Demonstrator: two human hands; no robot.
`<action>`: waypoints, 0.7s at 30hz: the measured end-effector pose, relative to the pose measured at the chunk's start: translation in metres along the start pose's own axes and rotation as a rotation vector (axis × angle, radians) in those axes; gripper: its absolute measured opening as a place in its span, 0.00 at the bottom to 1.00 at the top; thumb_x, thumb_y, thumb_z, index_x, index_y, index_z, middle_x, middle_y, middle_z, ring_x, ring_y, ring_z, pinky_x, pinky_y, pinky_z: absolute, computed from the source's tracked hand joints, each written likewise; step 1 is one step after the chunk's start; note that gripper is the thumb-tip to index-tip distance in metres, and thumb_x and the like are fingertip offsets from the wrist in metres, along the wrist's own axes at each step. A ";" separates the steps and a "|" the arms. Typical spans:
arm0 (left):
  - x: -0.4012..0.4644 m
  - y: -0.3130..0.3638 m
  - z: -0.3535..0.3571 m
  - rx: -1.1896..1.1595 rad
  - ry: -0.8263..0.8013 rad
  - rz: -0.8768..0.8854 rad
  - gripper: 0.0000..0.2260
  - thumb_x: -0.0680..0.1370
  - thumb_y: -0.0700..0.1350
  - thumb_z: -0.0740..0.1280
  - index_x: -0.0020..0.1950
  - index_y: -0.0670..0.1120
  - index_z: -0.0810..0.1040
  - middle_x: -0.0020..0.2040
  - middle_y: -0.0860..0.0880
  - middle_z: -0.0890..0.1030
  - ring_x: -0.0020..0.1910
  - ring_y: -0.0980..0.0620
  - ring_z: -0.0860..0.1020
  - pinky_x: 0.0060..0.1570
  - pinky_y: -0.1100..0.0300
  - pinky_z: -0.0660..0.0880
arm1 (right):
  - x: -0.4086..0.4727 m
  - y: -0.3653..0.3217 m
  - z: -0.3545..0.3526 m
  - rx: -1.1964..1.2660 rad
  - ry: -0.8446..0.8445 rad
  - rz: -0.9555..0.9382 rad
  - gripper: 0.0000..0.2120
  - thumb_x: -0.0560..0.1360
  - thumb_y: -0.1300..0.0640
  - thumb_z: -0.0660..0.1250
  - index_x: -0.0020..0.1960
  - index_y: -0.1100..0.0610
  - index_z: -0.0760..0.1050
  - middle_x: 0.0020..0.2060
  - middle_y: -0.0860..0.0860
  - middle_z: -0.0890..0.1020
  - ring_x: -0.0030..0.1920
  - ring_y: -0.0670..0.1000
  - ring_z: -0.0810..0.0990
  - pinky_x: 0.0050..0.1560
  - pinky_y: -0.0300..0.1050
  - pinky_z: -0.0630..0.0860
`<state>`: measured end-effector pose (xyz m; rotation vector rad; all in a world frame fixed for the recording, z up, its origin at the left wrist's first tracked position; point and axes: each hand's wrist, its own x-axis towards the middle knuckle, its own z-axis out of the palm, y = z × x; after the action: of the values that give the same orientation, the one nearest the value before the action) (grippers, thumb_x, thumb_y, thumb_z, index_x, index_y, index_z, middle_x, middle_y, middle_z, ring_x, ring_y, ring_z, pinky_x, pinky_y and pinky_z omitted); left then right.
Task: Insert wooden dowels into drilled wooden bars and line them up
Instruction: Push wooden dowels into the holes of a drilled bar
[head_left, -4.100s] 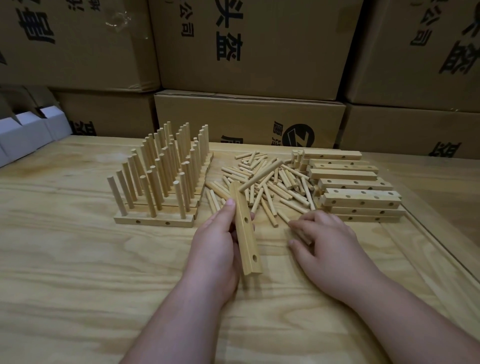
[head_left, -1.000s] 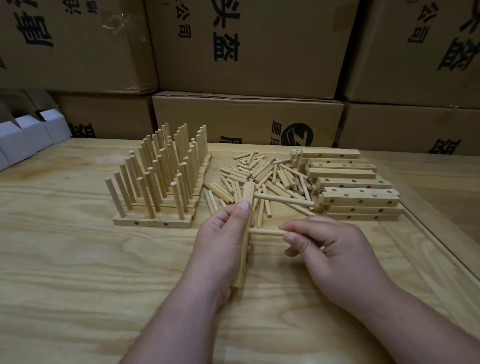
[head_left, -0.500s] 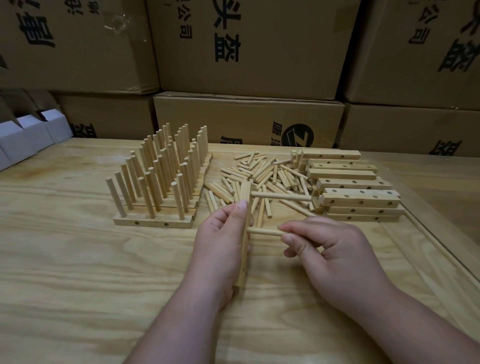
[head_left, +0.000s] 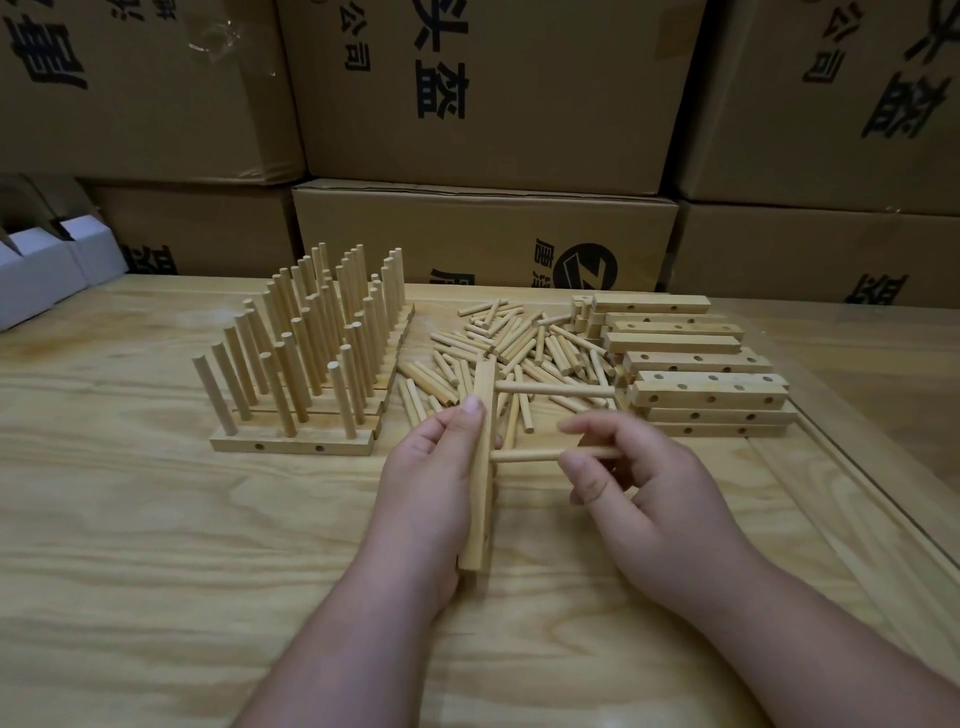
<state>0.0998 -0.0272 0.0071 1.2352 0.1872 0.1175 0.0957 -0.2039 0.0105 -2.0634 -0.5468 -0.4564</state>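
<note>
Stacked cardboard boxes (head_left: 483, 93) wall off the back, and everything sits on a pale wood surface (head_left: 130, 571). Out past the left fingers there's a big block of finished bars (head_left: 306, 364), rows of them lined up side by side with their dowels standing up, so a good chunk of the job looks done already. Beyond the right fingers is a stack of undrilled-looking... nope, drilled, empty bars (head_left: 696, 379), at least seven or eight I'd guess, so plenty left. Between both piles, just ahead of the fingertips, lies the loose dowel heap (head_left: 519, 348).

The bar in progress (head_left: 483, 467) is held on its side by the left hand (head_left: 436, 488), fingers wrapped round it with the thumb up near the far end. One dowel (head_left: 556, 388) already sticks out sideways from its far hole. The right hand (head_left: 639, 483) pinches a second dowel (head_left: 524, 456) between thumb and index finger, other fingers loosely curled, its tip right at the bar's middle hole. Can't tell how deep it's seated. The near hole is still empty, so this bar is roughly halfway.
</note>
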 end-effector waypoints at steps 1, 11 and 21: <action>0.000 0.001 -0.001 -0.026 0.009 -0.017 0.13 0.79 0.58 0.69 0.41 0.53 0.86 0.31 0.52 0.82 0.29 0.55 0.78 0.32 0.60 0.74 | 0.000 0.001 -0.001 0.033 0.015 0.030 0.11 0.77 0.40 0.62 0.57 0.37 0.76 0.44 0.41 0.80 0.43 0.47 0.81 0.41 0.41 0.78; 0.005 0.002 -0.003 -0.117 0.088 -0.053 0.16 0.80 0.57 0.68 0.39 0.51 0.86 0.30 0.47 0.78 0.28 0.49 0.76 0.29 0.58 0.74 | 0.012 0.027 -0.010 -0.574 -0.184 0.273 0.23 0.80 0.46 0.61 0.74 0.47 0.69 0.74 0.41 0.66 0.72 0.47 0.60 0.71 0.45 0.59; 0.005 0.005 -0.002 -0.185 0.119 -0.087 0.15 0.80 0.59 0.66 0.45 0.52 0.86 0.31 0.47 0.79 0.27 0.51 0.76 0.30 0.58 0.74 | 0.012 0.031 -0.009 -0.645 -0.111 0.330 0.13 0.78 0.47 0.65 0.59 0.49 0.80 0.56 0.45 0.76 0.60 0.50 0.68 0.61 0.48 0.69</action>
<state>0.1046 -0.0230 0.0109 1.0345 0.3259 0.1304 0.1217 -0.2238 -0.0002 -2.7473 -0.1092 -0.3481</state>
